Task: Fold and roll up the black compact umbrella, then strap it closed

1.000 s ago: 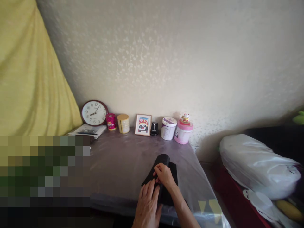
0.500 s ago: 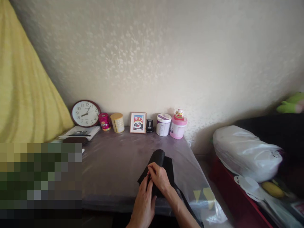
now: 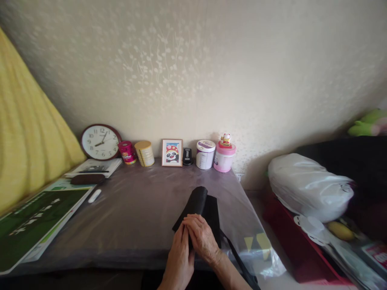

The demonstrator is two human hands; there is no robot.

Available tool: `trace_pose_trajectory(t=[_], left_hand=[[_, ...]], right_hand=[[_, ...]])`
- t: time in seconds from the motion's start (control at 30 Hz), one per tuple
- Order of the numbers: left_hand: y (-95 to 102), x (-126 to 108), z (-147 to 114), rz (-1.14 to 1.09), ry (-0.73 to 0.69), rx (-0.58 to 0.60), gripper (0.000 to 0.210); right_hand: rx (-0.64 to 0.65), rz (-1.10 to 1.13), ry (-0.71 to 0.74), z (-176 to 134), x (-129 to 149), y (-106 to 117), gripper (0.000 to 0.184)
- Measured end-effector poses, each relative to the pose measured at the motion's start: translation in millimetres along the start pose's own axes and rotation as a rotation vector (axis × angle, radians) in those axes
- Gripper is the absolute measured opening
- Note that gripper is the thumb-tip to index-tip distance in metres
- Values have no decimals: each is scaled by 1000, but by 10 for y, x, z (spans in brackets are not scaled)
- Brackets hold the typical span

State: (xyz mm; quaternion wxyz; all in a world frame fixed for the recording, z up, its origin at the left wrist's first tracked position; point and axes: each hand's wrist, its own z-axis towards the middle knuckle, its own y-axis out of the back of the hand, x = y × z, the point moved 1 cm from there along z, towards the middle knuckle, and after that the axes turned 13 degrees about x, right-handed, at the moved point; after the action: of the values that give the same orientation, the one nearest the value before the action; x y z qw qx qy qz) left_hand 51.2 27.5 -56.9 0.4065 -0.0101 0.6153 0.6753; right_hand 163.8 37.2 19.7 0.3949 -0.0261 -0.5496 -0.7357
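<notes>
A black cloth bag (image 3: 213,207), partly rolled or folded over on itself, lies near the front of the table. Its long black strap (image 3: 237,253) trails over the front edge toward the lower right. My left hand (image 3: 179,253) holds the near left part of the bag, fingers pointing forward and close together. Over the middle of the bag, my right hand (image 3: 202,237) curves with its fingers together, its fingertips meeting those of my left hand. Both palms and the cloth beneath them are hidden.
Along the wall stand a clock (image 3: 101,141), a magenta tin (image 3: 127,152), a yellow-lidded can (image 3: 144,153), a framed panda picture (image 3: 172,153) and two tubs (image 3: 206,155). A green book (image 3: 39,223) lies left. A red box (image 3: 305,249) with a white plastic bag (image 3: 310,185) stands right.
My right hand has gone from a pinch with raised knuckles to lying lower over the bag, fingers together. My left hand stays on the bag. The view has shifted slightly.
</notes>
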Motion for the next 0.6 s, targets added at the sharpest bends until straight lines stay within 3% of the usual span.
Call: trace_pose_trajectory(t=[0.13,0.27,0.6], left_hand=[[-25,17,-11,-39,20,12,55],[6,-20,-3,-79,92,98,55],[181,-117,85,-143,235,339,71]], right_hand=[[5,-15,24,-21,-63,-6,29],[44,-87,0,39,-267,8,26],[154,-122,-108,514,-874,82,31]])
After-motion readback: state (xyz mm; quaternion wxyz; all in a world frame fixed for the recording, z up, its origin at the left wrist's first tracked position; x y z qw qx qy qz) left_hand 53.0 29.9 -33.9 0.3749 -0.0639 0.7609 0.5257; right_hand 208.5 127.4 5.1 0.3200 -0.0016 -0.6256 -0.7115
